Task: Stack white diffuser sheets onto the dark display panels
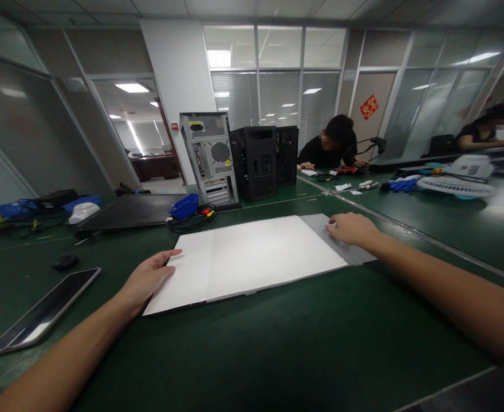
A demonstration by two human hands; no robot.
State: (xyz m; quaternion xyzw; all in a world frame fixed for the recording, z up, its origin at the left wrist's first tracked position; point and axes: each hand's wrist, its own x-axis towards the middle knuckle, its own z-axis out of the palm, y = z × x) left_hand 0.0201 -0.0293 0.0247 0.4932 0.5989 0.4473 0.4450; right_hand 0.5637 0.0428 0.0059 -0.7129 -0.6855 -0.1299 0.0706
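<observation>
A flat white panel (269,252) lies on the green table, with a slightly different white strip along its left part and a dark lower edge. My left hand (149,280) grips the panel's left edge; its thumb and forefinger show on top, and the other fingers are hidden. A thin grey sheet (355,253) sticks out from the panel's right end. Over it, my right hand (350,229) has its fingers curled and closed at the sheet, next to the panel's right edge.
On the left lie a phone (43,312), a small black round object (65,262) and a dark flat panel (132,212) with a blue piece (184,206). Computer cases (211,157) stand behind. A person (331,146) leans over the far side. A white fan grille (456,186) lies right.
</observation>
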